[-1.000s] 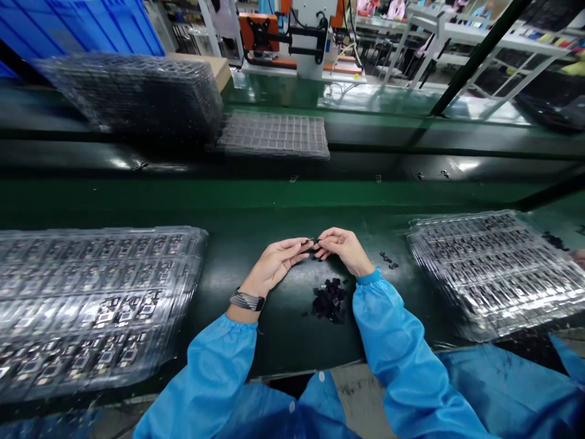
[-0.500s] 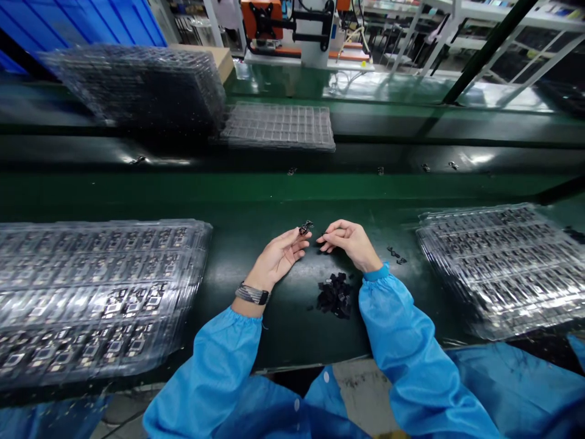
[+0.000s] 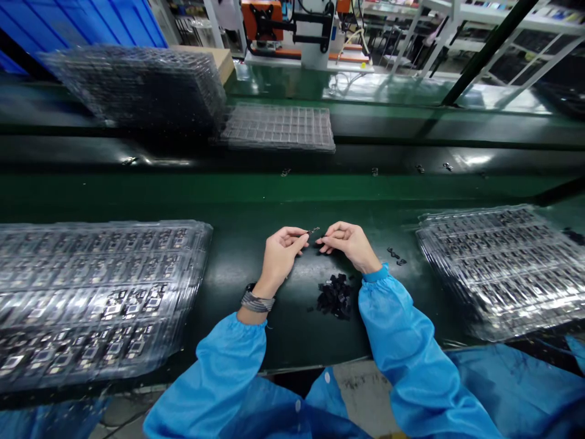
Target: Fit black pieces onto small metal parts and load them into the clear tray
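Note:
My left hand (image 3: 284,250) pinches a small circuit board (image 3: 314,230) by its edge, and the board shows nearly edge-on beyond the fingertips. Close by on the right, my right hand (image 3: 345,242) has thumb and fingers closed on a small black piece (image 3: 323,238), mostly covered by the fingers. A narrow gap separates the two hands. Below them on the green bench lies a heap of small black pieces (image 3: 336,296). Just right of my right wrist rest a few dark small parts (image 3: 397,256).
Stacked clear trays with circuit boards (image 3: 91,292) stand at left, and more filled trays (image 3: 498,268) at right. A dark belt (image 3: 338,160) carries several small boards. Behind it are an unfilled clear tray (image 3: 281,127), a tall tray stack (image 3: 137,85) and a blue bin (image 3: 82,24).
My left hand has turned over, so its back now shows and the board is tilted edge-on. My right hand has barely moved. Boards on the belt have shifted slightly left.

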